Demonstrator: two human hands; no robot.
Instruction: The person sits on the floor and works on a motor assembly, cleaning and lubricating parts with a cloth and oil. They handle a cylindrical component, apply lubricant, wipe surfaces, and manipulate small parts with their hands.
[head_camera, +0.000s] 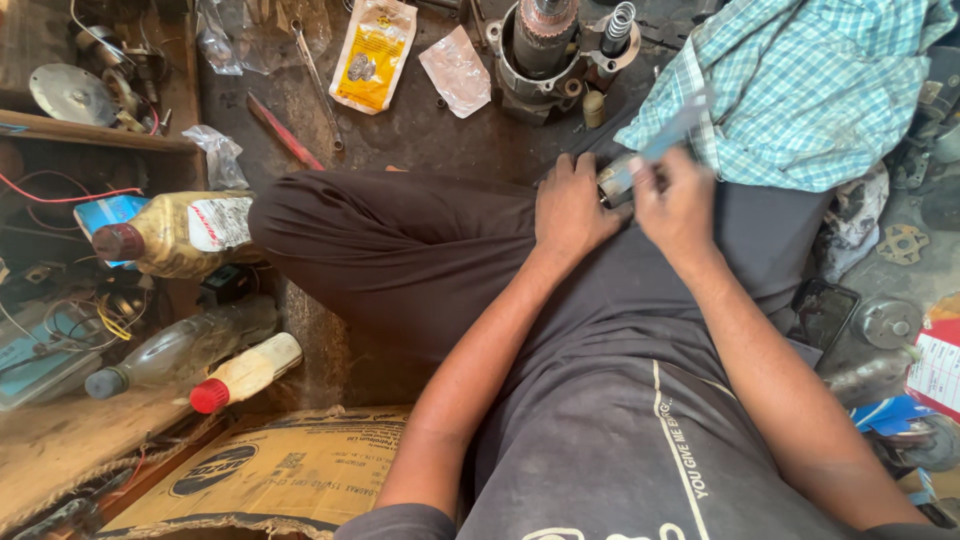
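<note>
Metal cylinder held over my lap

Grey and short, the cylindrical part (617, 180) sits between my two hands above my thigh, its long axis running from lower left up toward the right. My left hand (572, 208) closes around its lower end; my right hand (680, 205) grips a blue strip (672, 138) laid against it, pointing up and away. A checked cloth (800, 90) lies just beyond, a motor housing (540, 55) on the floor.

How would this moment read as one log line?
left hand: holds small metal cylinder | right hand: on cylinder's blurred end | place: lap
</note>
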